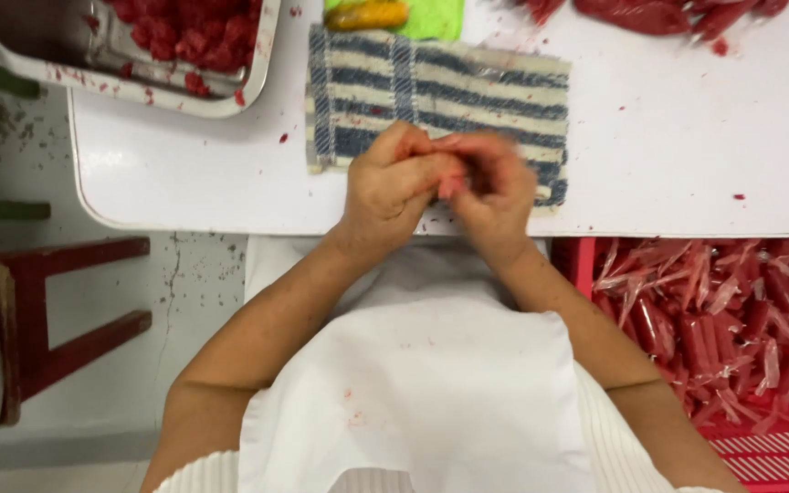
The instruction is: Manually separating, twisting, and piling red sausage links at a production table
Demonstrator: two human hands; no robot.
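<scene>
a: where is the piece you're working on?

b: it sits pinched between your two hands, right over the near edge of the striped cloth (440, 91) on the white table (668, 146). only a small pink-red bit (450, 185) shows between the fingers; the rest is hidden and a little blurred.

a: how are the hands set?

b: your left hand (393, 187) is curled nearly closed, its fingertips meeting the right's. your right hand (497, 187) is curled closed too, fingers folded in around the same bit. both have hold of it.

a: how will it handle?

b: judging from the thin plastic-wrapped red sticks (705, 319) piled in the red crate (778, 447) to your right, it is light, soft and probably slick, with a skin that could tear. take it by the ends, with fingertips, not a squeeze around the middle, which would likely squash it.

a: anything else near?

b: a metal tray (184, 99) of red chunks (189, 32) lies at the far left, well apart from your hands. red specks dot the table, so expect damp, slippery fingers.
</scene>
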